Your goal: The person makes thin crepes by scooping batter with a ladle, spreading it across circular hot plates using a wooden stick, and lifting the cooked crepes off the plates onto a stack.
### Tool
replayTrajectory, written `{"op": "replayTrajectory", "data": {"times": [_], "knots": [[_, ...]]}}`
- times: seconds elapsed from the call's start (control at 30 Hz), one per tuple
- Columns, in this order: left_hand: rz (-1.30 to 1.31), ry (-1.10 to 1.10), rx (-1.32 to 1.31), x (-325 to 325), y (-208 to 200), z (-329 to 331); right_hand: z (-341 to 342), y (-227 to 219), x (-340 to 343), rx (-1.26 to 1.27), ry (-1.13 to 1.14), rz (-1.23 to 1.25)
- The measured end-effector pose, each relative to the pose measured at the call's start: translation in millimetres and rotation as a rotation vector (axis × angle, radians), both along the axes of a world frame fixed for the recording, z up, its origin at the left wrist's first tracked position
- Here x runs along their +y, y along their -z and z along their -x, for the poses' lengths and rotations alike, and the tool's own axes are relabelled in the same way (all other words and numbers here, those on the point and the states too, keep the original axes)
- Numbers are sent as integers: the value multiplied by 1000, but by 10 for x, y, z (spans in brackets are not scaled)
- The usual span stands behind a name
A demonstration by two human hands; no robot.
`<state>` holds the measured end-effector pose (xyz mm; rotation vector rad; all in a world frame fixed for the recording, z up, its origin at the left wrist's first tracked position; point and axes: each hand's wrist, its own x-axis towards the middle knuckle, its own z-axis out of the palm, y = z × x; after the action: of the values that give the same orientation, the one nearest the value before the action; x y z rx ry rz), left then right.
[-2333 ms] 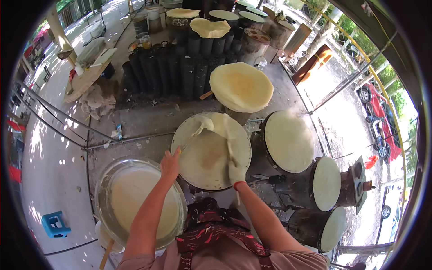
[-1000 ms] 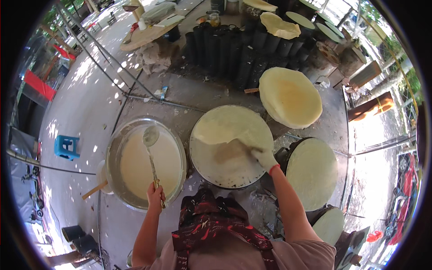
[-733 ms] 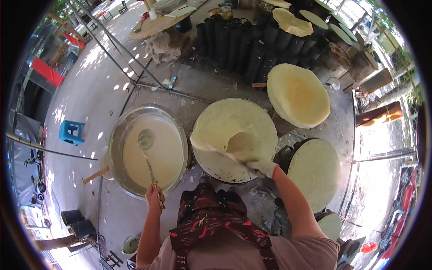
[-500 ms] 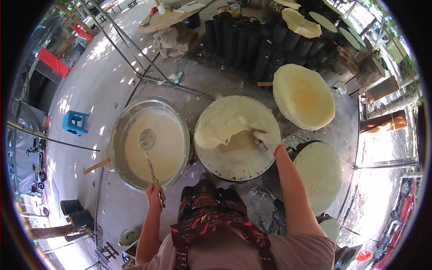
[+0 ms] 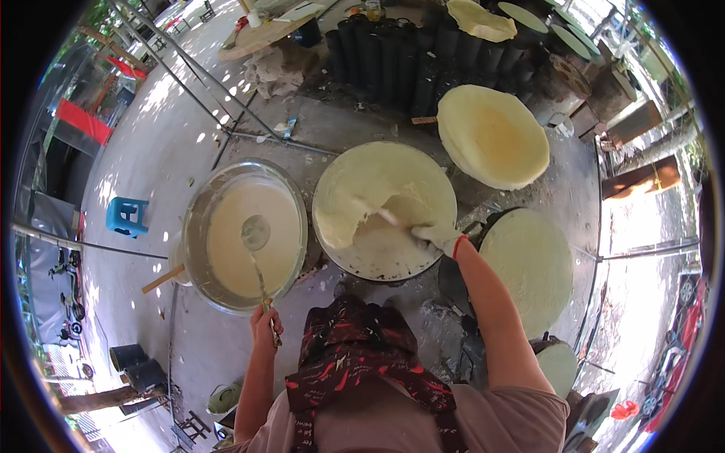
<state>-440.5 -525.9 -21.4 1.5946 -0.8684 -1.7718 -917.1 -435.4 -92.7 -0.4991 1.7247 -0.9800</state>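
My left hand (image 5: 266, 330) is closed around the handle of a long metal ladle (image 5: 255, 232). The ladle's round bowl rests in pale batter (image 5: 232, 260) inside a large metal basin (image 5: 191, 241). To the right of the basin is a round griddle (image 5: 370, 260), its far and side parts coated with a thin layer of batter (image 5: 408, 167). Over the griddle's right near part is my right hand (image 5: 436, 236), in a whitish covering, with a red band at the wrist. A blurred, thin light-coloured tool points left from its curled fingers; its kind cannot be made out.
A bowl-shaped cooked sheet (image 5: 495, 136) sits beyond the griddle at the right. Another batter-covered round griddle (image 5: 527, 272) stands right of my arm. Dark cylinders (image 5: 385, 57) are stacked at the back. A blue stool (image 5: 127, 217) stands left, and metal poles (image 5: 185, 64) cross the floor.
The view has shifted slightly. On the griddle, batter now reaches further around the far right side, and my right hand has moved toward the near right rim. The ladle stays in the batter.
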Motion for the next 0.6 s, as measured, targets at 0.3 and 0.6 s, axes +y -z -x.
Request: {"op": "replayTrajectory", "data": {"times": [0.3, 0.6], "knots": [[-27, 139, 75, -131, -58, -222, -498, -150, 542, -106, 306, 15], [-57, 282, 177, -707, 58, -1130, -2484, -78, 1046, -456, 747, 191]]}}
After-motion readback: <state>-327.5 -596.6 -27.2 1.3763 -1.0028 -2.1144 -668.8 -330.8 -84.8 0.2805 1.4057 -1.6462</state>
